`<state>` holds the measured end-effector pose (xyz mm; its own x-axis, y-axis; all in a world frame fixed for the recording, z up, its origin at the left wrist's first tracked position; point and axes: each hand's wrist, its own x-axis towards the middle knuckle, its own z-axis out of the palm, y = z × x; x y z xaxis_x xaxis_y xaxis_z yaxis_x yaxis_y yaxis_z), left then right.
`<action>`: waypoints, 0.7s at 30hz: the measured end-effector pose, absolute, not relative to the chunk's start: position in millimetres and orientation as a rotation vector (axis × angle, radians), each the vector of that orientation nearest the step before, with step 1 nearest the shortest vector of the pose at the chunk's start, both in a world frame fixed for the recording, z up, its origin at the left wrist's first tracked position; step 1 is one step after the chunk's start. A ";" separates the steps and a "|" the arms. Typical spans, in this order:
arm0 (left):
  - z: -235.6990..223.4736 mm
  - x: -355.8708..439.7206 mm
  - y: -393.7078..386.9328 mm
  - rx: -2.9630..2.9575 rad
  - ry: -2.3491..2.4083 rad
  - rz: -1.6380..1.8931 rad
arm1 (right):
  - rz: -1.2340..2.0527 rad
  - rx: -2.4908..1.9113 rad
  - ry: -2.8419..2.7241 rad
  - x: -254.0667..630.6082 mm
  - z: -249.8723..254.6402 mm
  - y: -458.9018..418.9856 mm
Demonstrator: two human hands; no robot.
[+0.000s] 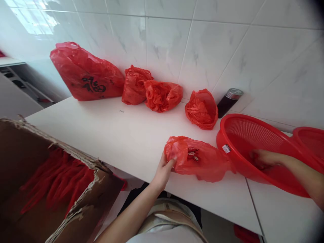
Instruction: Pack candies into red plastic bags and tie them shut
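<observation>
My left hand (pixel 164 170) grips the left side of a thin red plastic bag (pixel 210 165) lying on the table, thumb in front and the other fingers hidden behind it. A few small red packets (pixel 192 153) with pale marks show at the bag's middle. My right hand (pixel 264 158) reaches down inside a large red plastic basket (pixel 249 123) with a perforated wall. Its fingers look curled and closed, but blur and red material around them hide what they hold. The bag's right end touches the basket's side.
Along the tiled wall stand a large red bag (pixel 92 76) with black characters, several bunched red bags (pixel 164 96) and a dark flask (pixel 230 101). An open cardboard box (pixel 106 195) with red mesh bags (pixel 60 179) is at left. Another red basket (pixel 310 136) sits far right.
</observation>
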<state>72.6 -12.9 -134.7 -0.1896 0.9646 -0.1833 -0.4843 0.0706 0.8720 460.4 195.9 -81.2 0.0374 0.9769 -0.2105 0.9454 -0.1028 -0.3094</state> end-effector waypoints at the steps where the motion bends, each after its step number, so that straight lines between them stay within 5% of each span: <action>1: -133.3 70.5 -14.3 0.645 1.076 1.483 | 0.800 -2.194 -2.070 456.8 -70.8 194.7; 3: -129.6 66.1 -16.3 0.683 1.127 1.503 | 1.136 -2.054 -2.071 444.3 -42.8 187.4; 9: -115.6 62.6 -16.9 0.690 1.144 1.530 | 0.652 -1.492 -2.183 338.7 14.7 104.8; 14: -113.9 61.3 -19.7 0.671 1.091 1.541 | 0.654 -1.226 -2.376 252.8 -29.9 50.7; 21: -137.4 29.8 -35.1 0.902 1.402 1.577 | 0.295 -1.251 -1.969 288.2 -114.0 17.1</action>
<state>29.8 -35.1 -137.4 -0.4053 0.9141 -0.0090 -0.1158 -0.0416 0.9924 288.2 17.1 -114.0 -0.2213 0.8482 0.4812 0.6701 0.4908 -0.5568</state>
